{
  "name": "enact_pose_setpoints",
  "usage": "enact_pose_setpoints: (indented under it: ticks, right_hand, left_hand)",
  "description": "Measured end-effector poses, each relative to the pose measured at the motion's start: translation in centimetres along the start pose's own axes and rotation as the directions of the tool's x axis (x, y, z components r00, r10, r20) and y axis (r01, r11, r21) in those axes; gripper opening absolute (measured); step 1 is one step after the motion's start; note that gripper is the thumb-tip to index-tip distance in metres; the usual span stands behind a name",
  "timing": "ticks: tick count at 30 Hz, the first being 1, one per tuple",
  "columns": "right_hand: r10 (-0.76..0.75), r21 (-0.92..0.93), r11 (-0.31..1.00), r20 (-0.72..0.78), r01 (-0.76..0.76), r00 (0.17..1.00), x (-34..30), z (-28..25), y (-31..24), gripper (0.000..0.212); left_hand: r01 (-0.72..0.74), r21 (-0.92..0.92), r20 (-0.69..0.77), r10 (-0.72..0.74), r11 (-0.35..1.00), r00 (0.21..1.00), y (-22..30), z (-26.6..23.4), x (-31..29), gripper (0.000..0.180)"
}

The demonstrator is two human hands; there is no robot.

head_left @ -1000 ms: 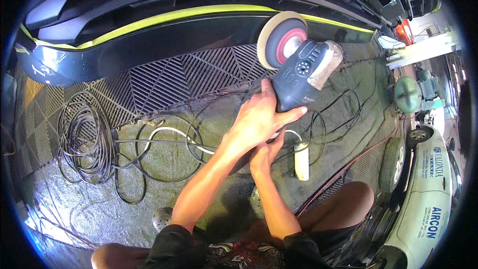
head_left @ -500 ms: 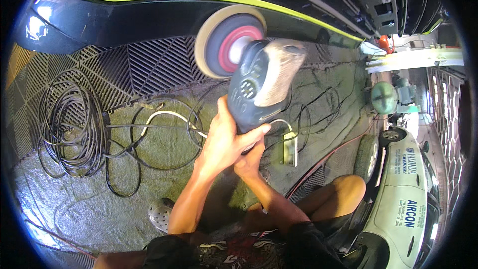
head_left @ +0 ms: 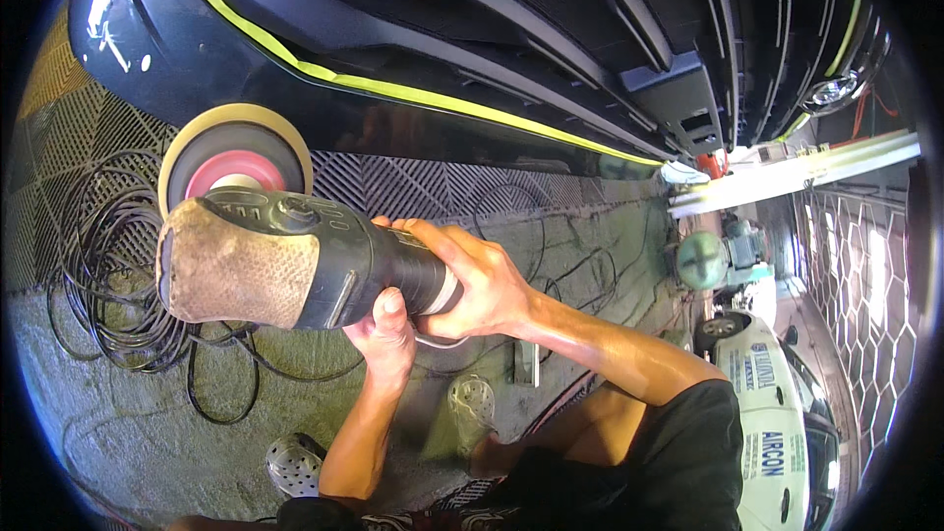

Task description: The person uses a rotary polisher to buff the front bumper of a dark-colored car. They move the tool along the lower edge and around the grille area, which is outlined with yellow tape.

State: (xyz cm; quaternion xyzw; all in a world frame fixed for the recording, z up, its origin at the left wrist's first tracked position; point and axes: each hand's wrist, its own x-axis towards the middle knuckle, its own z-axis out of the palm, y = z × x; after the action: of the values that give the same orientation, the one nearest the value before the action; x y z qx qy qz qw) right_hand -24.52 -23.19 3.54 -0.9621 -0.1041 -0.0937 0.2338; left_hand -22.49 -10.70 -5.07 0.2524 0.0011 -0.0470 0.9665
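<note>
Both hands hold a power polisher (head_left: 339,265), whose dark body lies lengthwise with its worn, dirty pale head cover toward the left. My right hand (head_left: 482,280) wraps round the rear barrel. Under the body, nearer the head, my left hand (head_left: 382,339) grips with its thumb up; its other fingers are mostly hidden. The round polishing pad (head_left: 177,162), tan-rimmed with a red and grey backing, faces the dark glossy car bumper (head_left: 364,123). Its upper edge overlaps the bumper in view; I cannot tell whether they touch. Yellow-green masking tape (head_left: 393,90) runs along the bumper.
A coiled black cable (head_left: 93,285) lies on the floor at left, with loops trailing below the polisher. Slatted floor tiles (head_left: 393,182) run under the bumper. My feet in pale clogs (head_left: 295,462) are below. A white car (head_left: 772,433) and a green tank (head_left: 702,260) stand at right.
The polisher has swung left and turned, its head now pointing left and the pad further left. My right hand has moved up onto the rear barrel. The view has shifted.
</note>
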Motion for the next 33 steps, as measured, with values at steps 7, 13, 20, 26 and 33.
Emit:
enact_pose_setpoints:
  ticks: [7,13,20,26,33]
  right_hand:
    - [-0.018,-0.155,0.988,0.002,0.018,1.0,-2.1,-3.7,0.8,0.102]
    - [0.232,-0.537,0.841,0.248,-0.066,0.94,-4.9,-11.2,-1.8,0.098]
    - [0.304,-0.759,0.649,0.201,-0.049,0.931,-8.5,-16.2,-0.9,0.098]
    - [0.446,-0.796,0.578,0.127,-0.177,0.886,-11.8,-16.9,-1.9,0.094]
    - [0.296,-0.733,0.669,0.105,-0.127,0.949,-11.4,-16.3,-2.0,0.103]
  left_hand:
    - [-0.035,0.124,-0.015,0.037,0.992,0.999,-3.5,2.9,-2.2,0.093]
    - [0.377,-0.267,-0.045,-0.402,0.887,0.914,-7.8,5.8,-6.6,0.096]
    - [0.608,-0.38,0.265,-0.547,0.698,0.794,-14.0,9.4,-9.8,0.108]
    - [0.783,-0.454,0.528,-0.579,0.426,0.621,-17.2,9.9,-12.2,0.097]
    - [0.786,-0.36,0.563,-0.555,0.503,0.613,-15.7,7.4,-10.7,0.101]
